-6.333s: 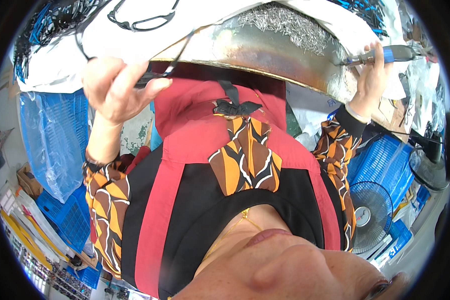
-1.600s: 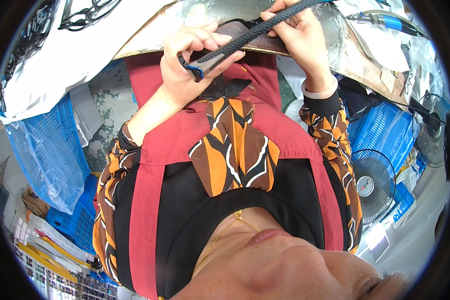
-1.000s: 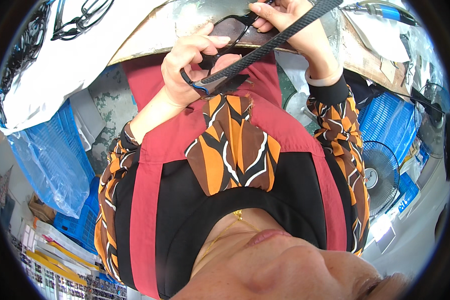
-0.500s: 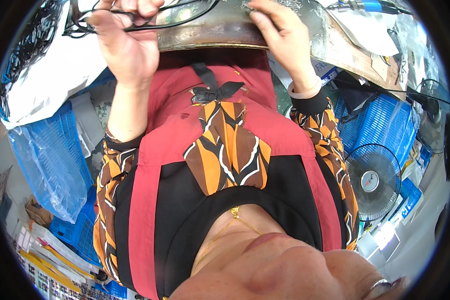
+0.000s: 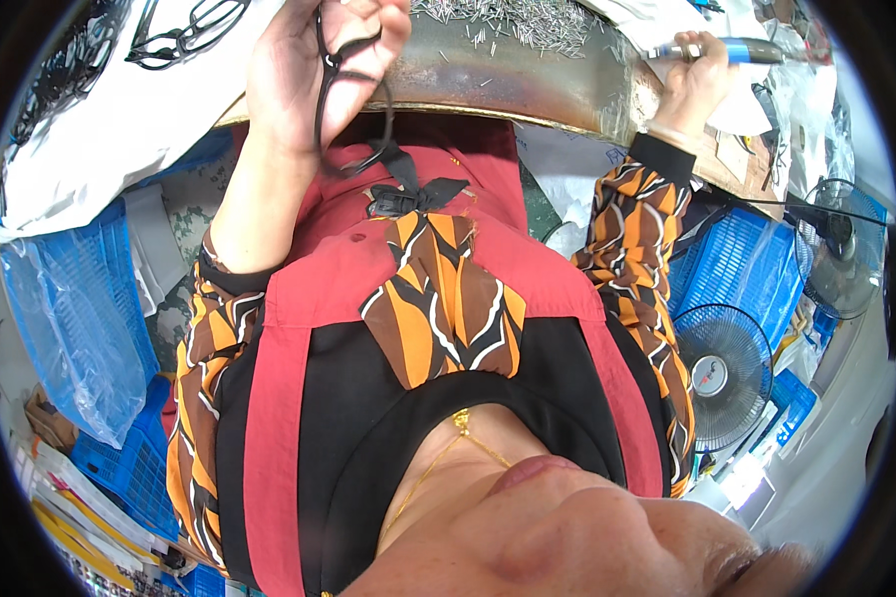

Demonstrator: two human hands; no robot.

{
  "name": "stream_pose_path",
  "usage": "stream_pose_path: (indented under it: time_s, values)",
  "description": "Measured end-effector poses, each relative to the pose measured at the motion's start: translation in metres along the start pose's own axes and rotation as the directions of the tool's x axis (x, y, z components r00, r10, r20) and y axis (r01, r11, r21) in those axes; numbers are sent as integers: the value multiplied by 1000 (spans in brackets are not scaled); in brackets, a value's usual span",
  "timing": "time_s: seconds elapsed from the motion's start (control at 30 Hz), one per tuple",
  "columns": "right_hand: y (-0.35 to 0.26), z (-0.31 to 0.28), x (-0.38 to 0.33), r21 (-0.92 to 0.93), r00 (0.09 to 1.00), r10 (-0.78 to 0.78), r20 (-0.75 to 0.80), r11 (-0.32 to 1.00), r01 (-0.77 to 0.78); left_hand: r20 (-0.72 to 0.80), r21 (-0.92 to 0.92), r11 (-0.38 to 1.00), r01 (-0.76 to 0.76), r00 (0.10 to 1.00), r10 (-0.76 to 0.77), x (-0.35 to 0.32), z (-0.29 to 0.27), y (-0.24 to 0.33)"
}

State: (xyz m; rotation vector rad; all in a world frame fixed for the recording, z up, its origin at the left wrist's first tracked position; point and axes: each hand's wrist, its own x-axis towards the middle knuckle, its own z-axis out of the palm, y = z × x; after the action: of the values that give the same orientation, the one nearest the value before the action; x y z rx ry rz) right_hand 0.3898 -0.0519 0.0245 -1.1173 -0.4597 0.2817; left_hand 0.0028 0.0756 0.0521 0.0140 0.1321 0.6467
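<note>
Around you: blue plastic crates (image 5: pixel 60 328) at your left, more crates (image 5: pixel 737 269) and two floor fans (image 5: pixel 722 373) at right, white sheet (image 5: pixel 119 119) over the bench (image 5: pixel 528 85).

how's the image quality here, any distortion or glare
Head view: strong fisheye, the tray rim bows and a black ring frames the picture; daylight is even, with a bright blown patch at lower right; left hand with glasses frame and right hand with pen tool look sharp.

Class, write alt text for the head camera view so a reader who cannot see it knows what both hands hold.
The left hand grips a black eyeglass frame at the edge of a metal tray of small silver pins, while the right hand holds a blue pen-shaped tool. More black frames lie on white sheeting.
</note>
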Motion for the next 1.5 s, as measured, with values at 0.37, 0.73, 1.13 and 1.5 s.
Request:
stream_pose_path:
  time_s: [0.37,0.73,1.13,1.5]
  values:
    - [2,122,-109,320,990,32,136,945,-74,-325,353,679,644,765,-557,-58,-32,-68]
    - [-28,131,-119,574,940,249,233,745,-340,-131,226,770,597,801,-583,-56,-56,-75]
    - [-20,135,-168,356,926,5,377,922,-150,-14,102,812,575,817,-577,-51,-64,-82]
    - [-36,136,-175,201,960,35,277,975,-94,1,86,820,565,823,-567,-55,-58,-84]
